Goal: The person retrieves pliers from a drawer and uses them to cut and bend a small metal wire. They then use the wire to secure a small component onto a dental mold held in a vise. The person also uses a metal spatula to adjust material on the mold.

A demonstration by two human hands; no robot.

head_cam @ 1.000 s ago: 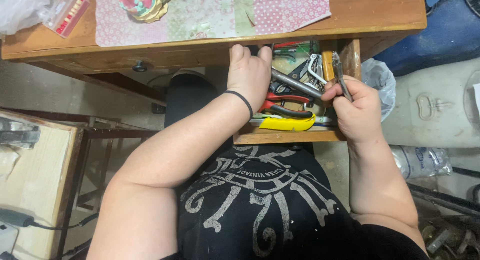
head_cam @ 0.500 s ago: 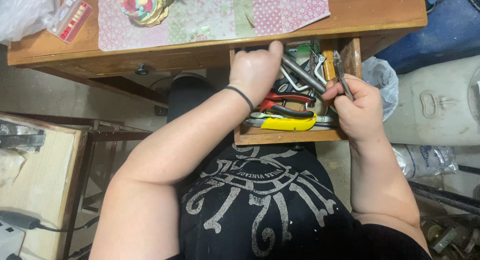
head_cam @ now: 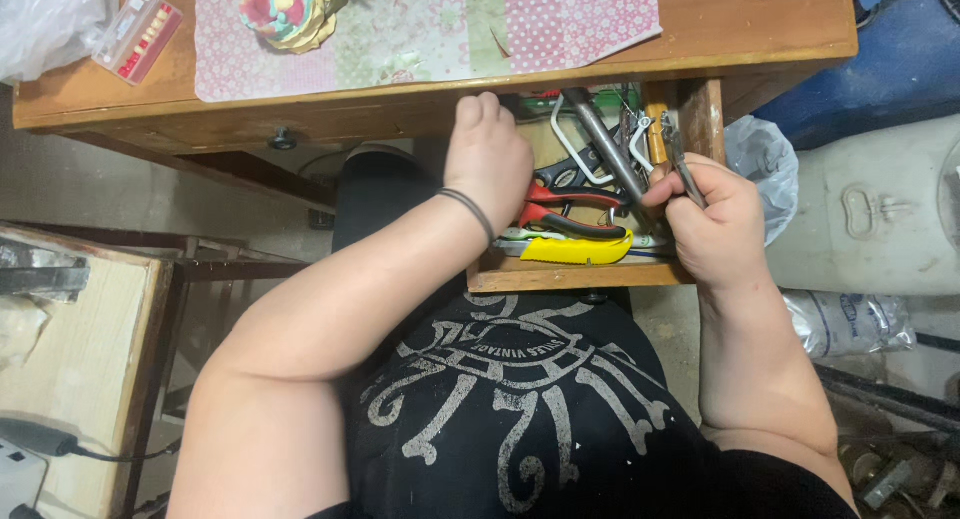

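Observation:
A wooden drawer stands pulled out under the desk, full of hand tools. My left hand, a dark band on its wrist, rests palm down inside the drawer's left part, over the tools; whether it grips anything is hidden. My right hand is closed on small metal pliers at the drawer's right side, jaws pointing away from me. Red-handled pliers, a yellow utility knife and a long grey metal tool lie between my hands.
On the desk lie a pink and green patchwork cloth, a colourful bundle, a small clear box with red pieces and a clear plastic bag. A wooden stand is at the left, a white container at the right.
My left hand has slid from the drawer's back edge down and left over the tools. The right hand has kept hold of the small pliers, hardly moving.

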